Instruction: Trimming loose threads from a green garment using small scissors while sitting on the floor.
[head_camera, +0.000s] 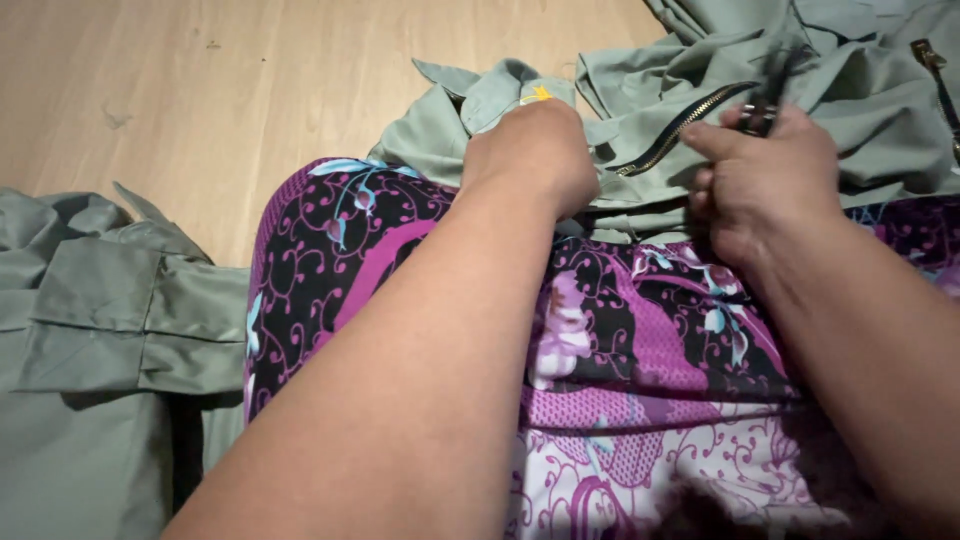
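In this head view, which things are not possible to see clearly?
- Left hand fingers: curled under, pressing the green garment; any grasp is hidden.
- Dark tool in the right hand: blurred, mostly covered by fingers; kind unclear.
- Zipper: lower end hidden behind cloth folds.
- Second green garment: cut by the left edge.

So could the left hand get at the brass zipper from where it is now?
Probably yes. The left hand rests on the green garment just beside the brass zipper, and only loose fabric lies between; the right hand holds a dark tool at the zipper's far end.
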